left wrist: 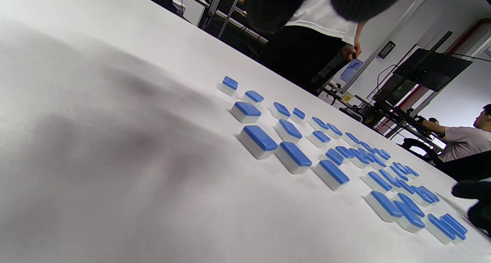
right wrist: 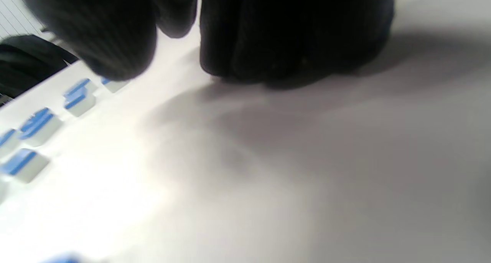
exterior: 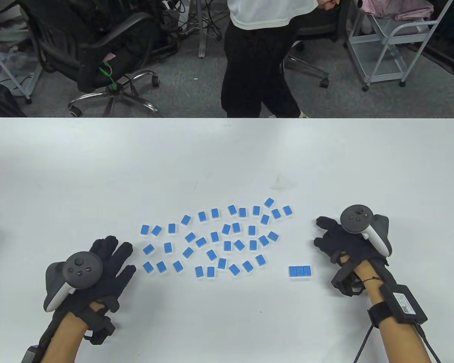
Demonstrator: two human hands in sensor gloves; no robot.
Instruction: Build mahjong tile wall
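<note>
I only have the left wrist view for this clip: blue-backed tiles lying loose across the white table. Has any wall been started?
Observer: Yes. The table view shows a row of three tiles set side by side, apart from the scattered tiles, on their right.
Operator: Is either hand holding a tile?
Observer: Neither. The left hand lies flat with fingers spread, just left of the scatter.
Operator: And the right one?
Observer: The right hand rests on the table to the right of the row, fingers curled, touching no tile.
</note>
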